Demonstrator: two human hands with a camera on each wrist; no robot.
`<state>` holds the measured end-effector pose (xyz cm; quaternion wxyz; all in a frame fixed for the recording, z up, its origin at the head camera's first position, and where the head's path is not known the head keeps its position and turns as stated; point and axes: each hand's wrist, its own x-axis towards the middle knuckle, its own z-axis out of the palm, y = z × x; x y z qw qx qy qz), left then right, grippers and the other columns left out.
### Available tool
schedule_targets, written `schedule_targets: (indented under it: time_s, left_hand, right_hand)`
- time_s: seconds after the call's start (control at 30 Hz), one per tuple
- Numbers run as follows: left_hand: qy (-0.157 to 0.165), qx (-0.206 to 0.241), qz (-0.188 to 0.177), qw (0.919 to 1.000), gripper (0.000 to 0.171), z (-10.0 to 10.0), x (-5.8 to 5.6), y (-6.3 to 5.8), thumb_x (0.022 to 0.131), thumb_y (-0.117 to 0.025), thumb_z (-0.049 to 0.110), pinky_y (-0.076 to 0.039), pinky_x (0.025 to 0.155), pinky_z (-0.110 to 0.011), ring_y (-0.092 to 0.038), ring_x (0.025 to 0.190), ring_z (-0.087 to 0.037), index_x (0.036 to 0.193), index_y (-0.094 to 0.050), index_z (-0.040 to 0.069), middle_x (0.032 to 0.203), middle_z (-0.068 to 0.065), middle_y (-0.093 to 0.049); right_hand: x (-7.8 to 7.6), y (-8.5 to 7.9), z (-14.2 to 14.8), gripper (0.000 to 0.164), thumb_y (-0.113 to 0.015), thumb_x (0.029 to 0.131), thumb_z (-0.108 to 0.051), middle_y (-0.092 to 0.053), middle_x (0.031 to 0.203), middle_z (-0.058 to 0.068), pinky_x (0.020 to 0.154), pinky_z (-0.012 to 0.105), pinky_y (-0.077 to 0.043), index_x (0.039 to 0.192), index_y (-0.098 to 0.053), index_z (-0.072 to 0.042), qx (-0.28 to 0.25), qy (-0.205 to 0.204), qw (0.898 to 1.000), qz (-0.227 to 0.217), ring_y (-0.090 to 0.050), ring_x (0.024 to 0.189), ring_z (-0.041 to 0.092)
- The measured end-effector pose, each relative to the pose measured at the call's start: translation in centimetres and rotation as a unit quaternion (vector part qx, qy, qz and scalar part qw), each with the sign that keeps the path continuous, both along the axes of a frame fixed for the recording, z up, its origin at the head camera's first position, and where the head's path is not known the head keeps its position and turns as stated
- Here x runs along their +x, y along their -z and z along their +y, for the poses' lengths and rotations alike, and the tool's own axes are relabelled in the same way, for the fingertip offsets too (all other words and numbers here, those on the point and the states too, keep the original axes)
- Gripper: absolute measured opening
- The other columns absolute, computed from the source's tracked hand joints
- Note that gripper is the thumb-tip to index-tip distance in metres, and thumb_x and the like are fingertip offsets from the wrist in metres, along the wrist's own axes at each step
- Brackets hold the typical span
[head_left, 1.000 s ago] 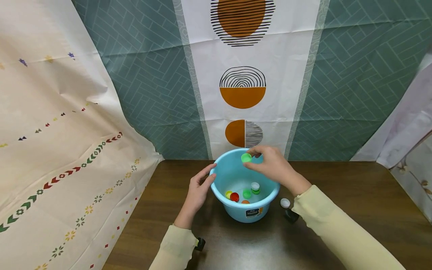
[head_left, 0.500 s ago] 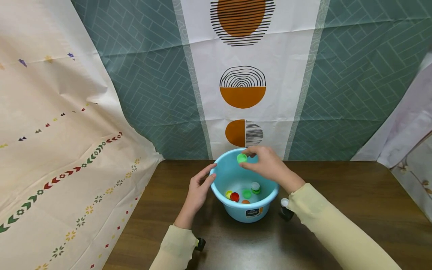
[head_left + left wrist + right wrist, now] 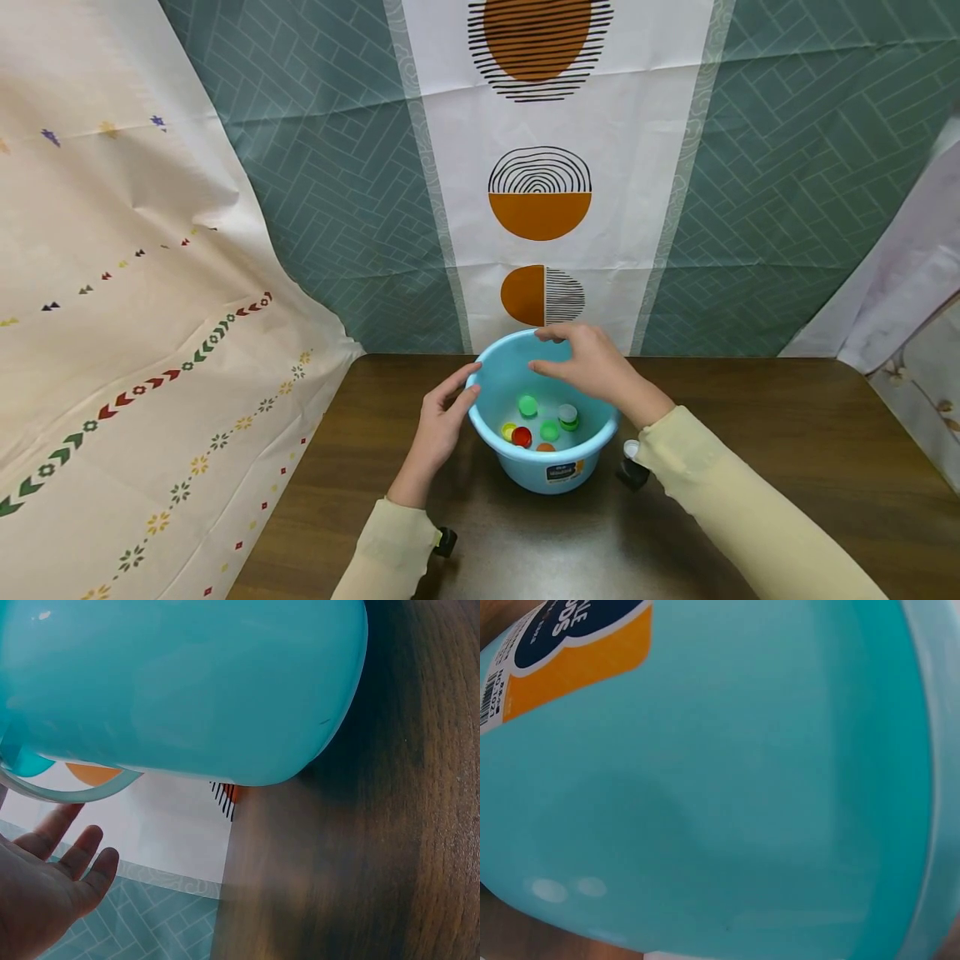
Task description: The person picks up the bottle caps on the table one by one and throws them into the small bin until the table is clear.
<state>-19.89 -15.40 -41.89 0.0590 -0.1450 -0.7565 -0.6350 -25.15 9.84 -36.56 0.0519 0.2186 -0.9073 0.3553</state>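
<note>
Pale yellow sleeves (image 3: 735,500) stretch from the near side over a dark wooden table (image 3: 525,550). The left hand (image 3: 442,417) rests its thumb and forefinger on the left rim of a light-blue basin (image 3: 517,475) — its fingers spread. A label (image 3: 565,472) marks the basin's near wall. Inside lie an orange cap (image 3: 545,447), partly hidden by the near rim; a red cap (image 3: 521,437) beside a yellow cap (image 3: 508,432); a middle green cap (image 3: 550,431); and, to the right, a white cap (image 3: 567,413) overlapping another green one. Farther left lies a bright green cap (image 3: 528,407). The right hand (image 3: 592,362) hovers over the basin's far right — thumb and fingers well apart. Beyond hangs a teal-and-white patterned cloth (image 3: 555,125).
</note>
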Motion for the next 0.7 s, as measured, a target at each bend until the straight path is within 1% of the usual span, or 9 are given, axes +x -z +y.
schedule_targets:
  time_s: [0.2, 0.33, 0.43, 0.53, 0.7]
  left_hand:
    - [-0.003, -0.001, 0.002, 1.0000, 0.038, 0.1, 0.0, -0.2, 0.094, -0.056, 0.019, -0.051, 0.081, -0.024, -0.057, 0.113, -0.036, 0.130, -0.055, 0.009, 0.133, -0.012, -0.056]
    - [-0.007, -0.003, 0.004, 1.0000, 0.037, 0.2, 0.0, -0.2, 0.094, -0.056, 0.019, -0.052, 0.081, -0.024, -0.058, 0.111, -0.031, 0.130, -0.055, 0.010, 0.132, -0.011, -0.056]
    - [-0.010, -0.003, 0.005, 0.9999, 0.038, 0.2, 0.0, -0.2, 0.094, -0.057, 0.019, -0.052, 0.081, -0.024, -0.059, 0.110, -0.029, 0.130, -0.055, 0.010, 0.132, -0.011, -0.057]
    - [-0.010, -0.002, 0.004, 0.9999, 0.038, 0.2, 0.1, -0.1, 0.094, -0.057, 0.020, -0.052, 0.081, -0.024, -0.059, 0.109, -0.029, 0.130, -0.055, 0.010, 0.131, -0.012, -0.057]
    - [-0.009, 0.001, 0.003, 1.0000, 0.039, 0.2, 0.1, 0.0, 0.093, -0.057, 0.020, -0.052, 0.081, -0.024, -0.059, 0.109, -0.030, 0.131, -0.055, 0.010, 0.131, -0.013, -0.057]
  right_hand:
    - [0.0, -0.1, 0.4, 0.055, -0.071, 0.078, -0.047, -0.062, 0.121, -0.003, 0.094, 0.045, -0.047, 0.124, -0.060, -0.019, -0.009, 0.006, 1.000, -0.003, -0.053, 0.116, 0.021]
    - [0.1, -0.2, 0.9, 0.054, -0.070, 0.079, -0.048, -0.062, 0.121, -0.003, 0.094, 0.045, -0.047, 0.124, -0.060, -0.019, -0.014, 0.010, 1.000, -0.005, -0.053, 0.115, 0.021]
    - [0.2, -0.4, 1.3, 0.054, -0.070, 0.079, -0.048, -0.061, 0.123, -0.003, 0.093, 0.045, -0.047, 0.124, -0.060, -0.020, -0.021, 0.013, 1.000, -0.011, -0.053, 0.115, 0.021]
    - [0.5, -0.7, 1.9, 0.055, -0.069, 0.079, -0.049, -0.060, 0.124, -0.003, 0.093, 0.046, -0.047, 0.124, -0.060, -0.020, -0.027, 0.019, 0.999, -0.016, -0.053, 0.115, 0.022]
    - [0.9, -0.6, 3.3, 0.053, -0.069, 0.079, -0.051, -0.061, 0.123, -0.001, 0.094, 0.049, -0.046, 0.122, -0.061, -0.021, -0.043, 0.031, 0.999, -0.002, -0.055, 0.113, 0.023]
